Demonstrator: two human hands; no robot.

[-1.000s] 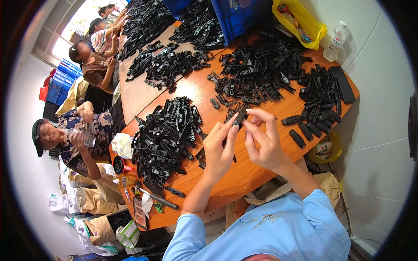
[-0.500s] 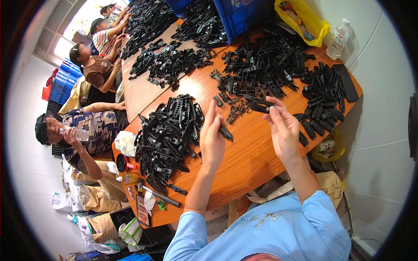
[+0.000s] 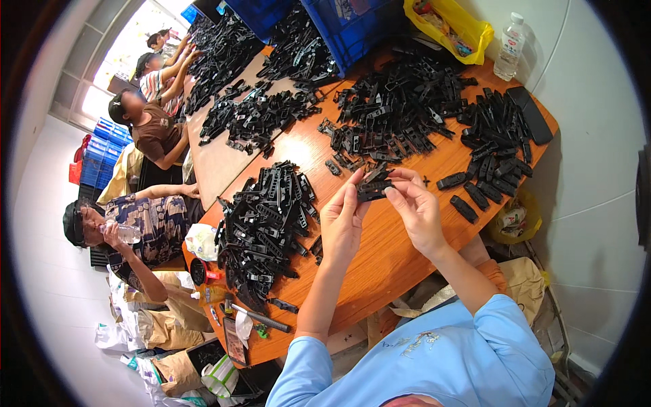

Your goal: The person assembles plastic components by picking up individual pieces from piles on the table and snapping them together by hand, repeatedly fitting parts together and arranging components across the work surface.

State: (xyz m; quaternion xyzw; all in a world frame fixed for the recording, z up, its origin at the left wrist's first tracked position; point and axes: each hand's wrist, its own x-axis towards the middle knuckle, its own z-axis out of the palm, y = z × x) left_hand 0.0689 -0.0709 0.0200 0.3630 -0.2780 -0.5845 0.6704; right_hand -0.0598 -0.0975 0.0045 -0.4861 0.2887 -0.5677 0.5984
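Observation:
My left hand (image 3: 341,222) and my right hand (image 3: 416,216) meet above the near part of the table, fingertips closed on black plastic parts (image 3: 372,192). One part is long and narrow; a second piece seems to sit against it, though fingers cover much of the joint. Left of my hands lies a heap of long, slotted black plastic parts (image 3: 264,227). Beyond them spreads a pile of smaller black clip-like pieces (image 3: 400,102). To the right, chunkier black pieces (image 3: 498,152) lie in a loose group, several in a row near the table edge.
On the wooden table (image 3: 380,261) stand a blue crate (image 3: 352,30), a yellow bag (image 3: 475,41) and a clear bottle (image 3: 510,47). A phone (image 3: 236,339) and a hammer-like tool (image 3: 261,317) lie front left. Across the table a person (image 3: 152,224) holds a bottle; others sit farther back.
My hands, apart before, have come together, bringing the parts they held against each other. The view has shifted slightly. The person at left still holds a bottle near the mouth.

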